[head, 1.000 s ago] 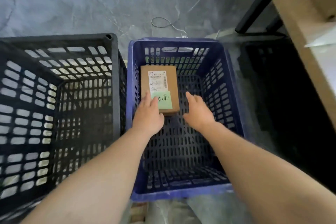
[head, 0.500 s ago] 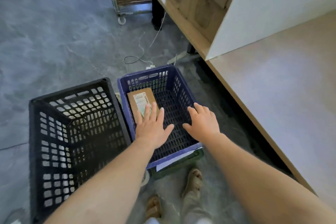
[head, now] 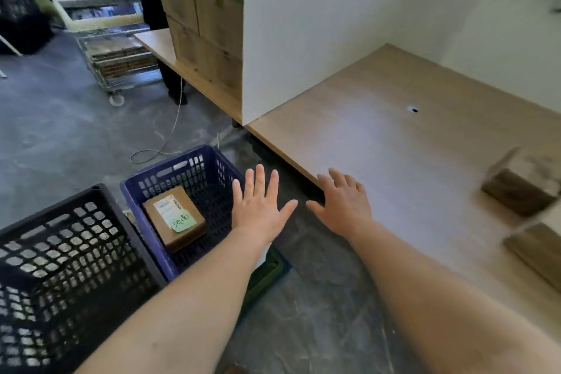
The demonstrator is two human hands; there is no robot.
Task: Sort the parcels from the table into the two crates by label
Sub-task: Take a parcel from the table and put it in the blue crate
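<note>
Cardboard parcels on table show no readable label (left hand, right hand spread, empty): mis-sort likely if grabbed unread.

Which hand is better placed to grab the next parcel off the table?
Right, likely. The right hand is open and over the table edge, on the side where the blurred parcels lie. The left hand, also open, is beside the blue crate, farther from them.
</note>
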